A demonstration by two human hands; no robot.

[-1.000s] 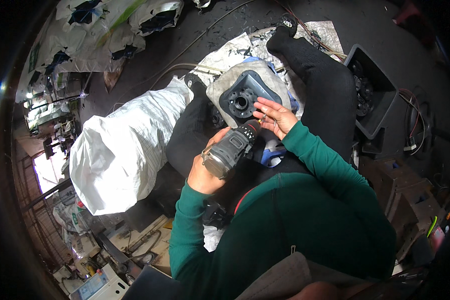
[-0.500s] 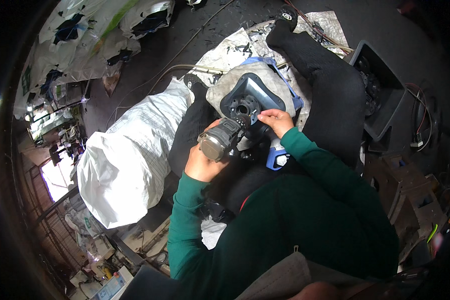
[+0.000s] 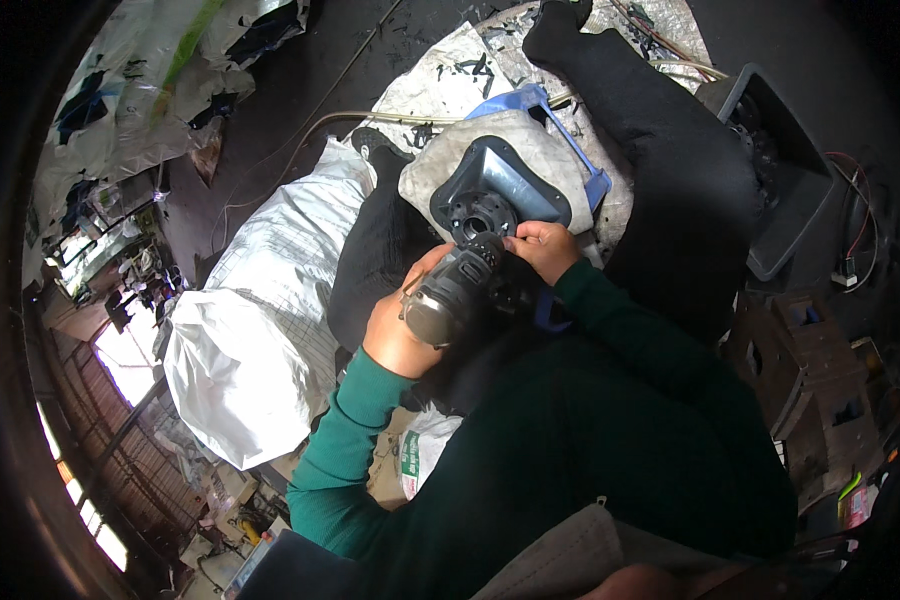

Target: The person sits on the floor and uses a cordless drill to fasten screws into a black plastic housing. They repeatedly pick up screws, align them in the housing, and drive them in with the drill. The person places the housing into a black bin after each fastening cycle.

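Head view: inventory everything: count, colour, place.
Drill: 1, grey-black, centre
Cloth: 1, beige, centre
Flanged part: 1, black, on cloth
Frame: 1, blue, edging cloth
Sack: 1, white, left
Sheeting: uncounted, whitish, beyond cloth
Bin: 1, dark grey, right
Loose parts: several, black, in bin
Hoses: several, beige, upper centre
Bags: several, whitish, upper left
Wires: several, red and pale, far right
Blocky structure: 1, brown, lower right
Clutter: uncounted, mixed, lower left
Legs: 2, black-clad, flanking cloth
Left hand: 1, green-sleeved, gripping drill
Right hand: 1, green-sleeved, near drill tip
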